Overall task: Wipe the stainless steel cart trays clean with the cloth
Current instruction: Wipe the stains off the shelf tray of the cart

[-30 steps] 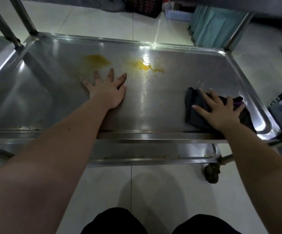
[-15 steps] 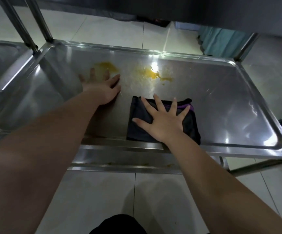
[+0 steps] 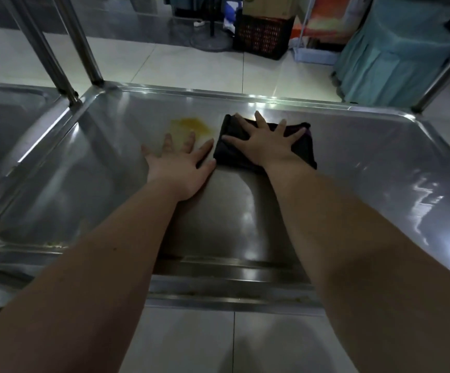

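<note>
On steel tray (image 3: 366,162), left grip (image 3: 180,168) flat-palmed; right grip (image 3: 265,146) flat-palmed atop dark cloth (image 3: 306,154)

Dim overall. Brighter floor (image 3: 191,63) at top. Glare streaks on tray (image 3: 420,195) at right, arm shadows at centre. Wide-angle bending at edges; slight softness.
</note>
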